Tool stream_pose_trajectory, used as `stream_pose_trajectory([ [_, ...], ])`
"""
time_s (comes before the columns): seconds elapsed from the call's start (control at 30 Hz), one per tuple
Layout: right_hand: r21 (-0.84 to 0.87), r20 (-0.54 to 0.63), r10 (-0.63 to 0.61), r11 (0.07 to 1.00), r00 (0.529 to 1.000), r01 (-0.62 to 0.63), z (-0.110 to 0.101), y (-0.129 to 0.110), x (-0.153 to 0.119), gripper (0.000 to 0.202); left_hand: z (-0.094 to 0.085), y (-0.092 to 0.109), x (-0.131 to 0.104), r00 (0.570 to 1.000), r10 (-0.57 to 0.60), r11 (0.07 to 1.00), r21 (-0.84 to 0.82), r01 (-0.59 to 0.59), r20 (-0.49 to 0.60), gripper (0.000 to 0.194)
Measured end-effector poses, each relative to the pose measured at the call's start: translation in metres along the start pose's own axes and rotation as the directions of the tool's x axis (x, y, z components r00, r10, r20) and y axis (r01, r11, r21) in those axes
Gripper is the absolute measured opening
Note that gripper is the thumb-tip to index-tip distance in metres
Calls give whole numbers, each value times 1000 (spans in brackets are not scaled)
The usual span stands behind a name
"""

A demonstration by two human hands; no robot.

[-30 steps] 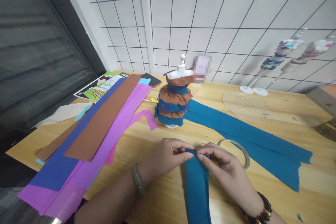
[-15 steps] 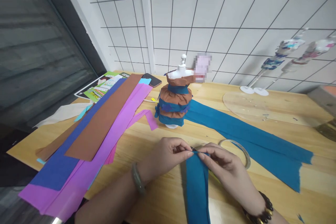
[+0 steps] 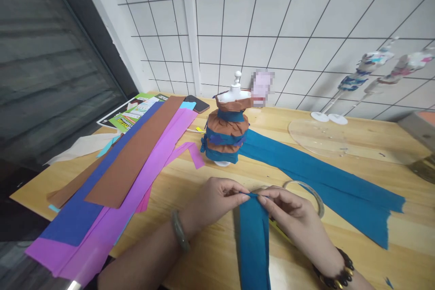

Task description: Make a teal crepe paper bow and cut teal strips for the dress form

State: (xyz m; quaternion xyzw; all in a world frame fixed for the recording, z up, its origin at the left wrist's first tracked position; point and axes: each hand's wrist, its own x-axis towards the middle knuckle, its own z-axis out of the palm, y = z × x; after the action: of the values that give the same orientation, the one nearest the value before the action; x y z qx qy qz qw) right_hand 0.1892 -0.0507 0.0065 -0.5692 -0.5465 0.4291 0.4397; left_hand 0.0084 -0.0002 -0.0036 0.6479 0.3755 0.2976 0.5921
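Observation:
A teal crepe paper strip (image 3: pixel 254 244) hangs toward me, its top edge pinched between both hands. My left hand (image 3: pixel 220 201) grips the edge's left end between thumb and fingers. At the right end, the thumb and fingertips of my right hand (image 3: pixel 288 210) close on the same edge. Just beyond my hands stands a small white dress form (image 3: pixel 235 93) wrapped in bands of brown and teal crepe paper. A roll of clear tape (image 3: pixel 319 201) lies behind my right hand. Something yellow below that hand is mostly covered.
Brown, blue and purple paper strips (image 3: pixel 136 158) lie in a pile on the left. A wide teal sheet (image 3: pixel 326 176) stretches across the right. At the back are a phone (image 3: pixel 199 103), a clear plate (image 3: pixel 306 138) and two decorated small forms (image 3: pixel 367 68) on stands.
The pinched top edge of the teal strip looks slightly wider and flatter, and the strip has shifted a little left. My hands have barely moved; the other things stay put.

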Motion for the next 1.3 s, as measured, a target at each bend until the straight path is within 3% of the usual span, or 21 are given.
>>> stream_pose_trajectory([
  [0.27, 42, -8, 1, 999, 1000, 0, -4, 0, 0, 16, -3, 4, 1, 1000, 11, 1000, -22, -11, -13, 23],
  [0.43, 96, -3, 78, 992, 997, -77, -4, 0, 0, 20, -3, 3, 0, 999, -41, 994, -96, 43, 18, 29],
  [0.6, 117, 11, 106, 987, 994, -107, -5, -1, 1, 22, -2, 3, 0, 999, -33, 991, -133, 31, -17, 22],
  [1.3, 96, 26, 44, 994, 999, -47, -8, 1, -1, 20, -5, 6, 1, 999, 16, 996, -85, -19, -34, 18],
])
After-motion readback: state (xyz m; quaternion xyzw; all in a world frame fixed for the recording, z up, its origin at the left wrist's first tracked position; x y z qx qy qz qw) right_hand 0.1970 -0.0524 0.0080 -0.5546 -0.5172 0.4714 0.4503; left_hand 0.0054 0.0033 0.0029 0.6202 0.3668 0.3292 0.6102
